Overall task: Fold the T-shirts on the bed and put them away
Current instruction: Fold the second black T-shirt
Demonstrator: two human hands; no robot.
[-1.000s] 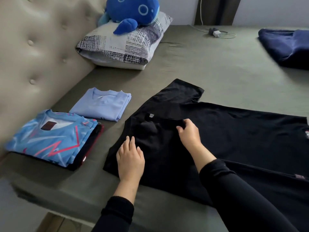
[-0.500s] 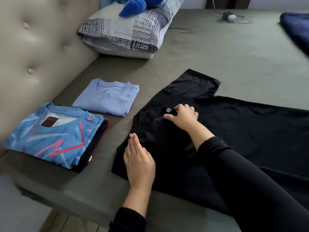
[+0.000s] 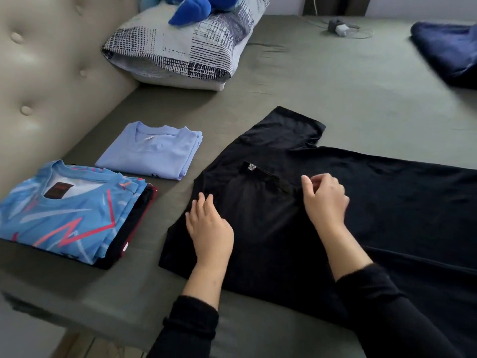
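Note:
A black T-shirt (image 3: 387, 202) lies spread flat on the olive bed (image 3: 335, 86), its collar and label toward the left. My left hand (image 3: 209, 228) rests flat on its near shoulder area with straight fingers. My right hand (image 3: 326, 200) sits on the fabric just right of the collar, fingers loosely curled, with no fabric visibly pinched. To the left lie a folded light blue T-shirt (image 3: 152, 151) and a folded blue patterned T-shirt (image 3: 69, 213) on top of a dark folded one.
A tufted beige headboard (image 3: 51, 73) runs along the left. A patterned pillow (image 3: 180, 47) with a blue plush toy (image 3: 191, 11) lies at the back. A navy garment (image 3: 449, 50) sits far right, a charger with cable (image 3: 339, 29) at the back edge.
My right hand slid right from the collar label to the far end of the collar. My left hand shifted slightly forward on the shirt.

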